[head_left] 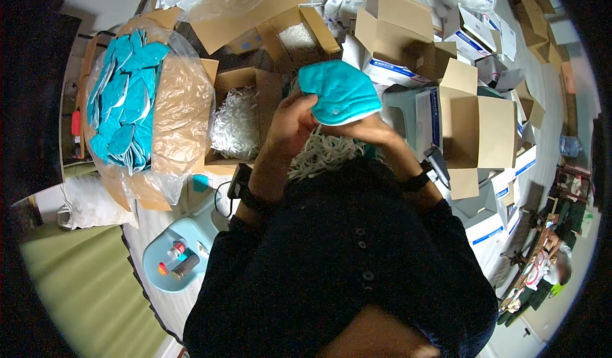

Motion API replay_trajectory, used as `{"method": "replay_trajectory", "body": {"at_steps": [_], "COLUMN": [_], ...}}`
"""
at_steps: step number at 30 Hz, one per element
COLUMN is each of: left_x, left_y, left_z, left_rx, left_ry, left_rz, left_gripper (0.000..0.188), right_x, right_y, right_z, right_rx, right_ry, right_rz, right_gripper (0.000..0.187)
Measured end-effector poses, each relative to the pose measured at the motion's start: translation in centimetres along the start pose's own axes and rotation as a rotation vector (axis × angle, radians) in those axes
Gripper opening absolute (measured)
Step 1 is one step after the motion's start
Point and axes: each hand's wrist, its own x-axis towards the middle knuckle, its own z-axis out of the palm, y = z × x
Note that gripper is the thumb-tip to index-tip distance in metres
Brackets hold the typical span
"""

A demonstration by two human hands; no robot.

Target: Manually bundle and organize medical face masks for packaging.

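Observation:
A teal cup-shaped face mask with a pale lower edge is held up in front of me. The thumb of my left hand presses on its left side, the other fingers curled behind and below. Along the lower edge, my right hand is closed at the mask, its fingertips mostly hidden and slightly blurred. Under both hands lies a heap of white elastic straps. To the left, a plastic-lined carton bears a large pile of teal masks.
An open box of white straps stands left of my hands. Open cartons crowd the right and far side. A light-blue stool with small bottles is at lower left. Another person sits far right.

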Motion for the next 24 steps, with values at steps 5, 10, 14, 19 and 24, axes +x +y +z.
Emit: {"method": "replay_trajectory", "body": {"at_steps": [5, 10, 14, 19, 24], "left_x": [-1.1, -0.7, -1.0, -3.4, -8.8], "left_y": [0.6, -0.3, -2.0, -0.7, 1.6], "left_z": [-1.0, -1.5, -2.5, -0.2, -7.5], "left_rx": [0.588, 0.946, 0.909, 1.432, 1.051], "left_ry": [0.078, 0.167, 0.166, 0.176, 0.406], "left_rz": [0.144, 0.3, 0.304, 0.219, 0.335], "left_gripper": [0.02, 0.012, 0.009, 0.008, 0.015], "right_x": [0.6, 1.1, 1.1, 0.7, -1.4], "right_y": [2.0, 3.6, 4.9, 6.4, 1.7], "right_z": [0.3, 0.7, 1.4, 0.4, -5.7], "right_rx": [0.297, 0.574, 0.456, 0.761, 0.455], "right_ry": [0.276, 0.435, 0.507, 0.386, 0.857], "right_rz": [-0.107, -0.121, 0.136, 0.327, 0.218], "right_gripper": [0.023, 0.009, 0.016, 0.017, 0.017]}}
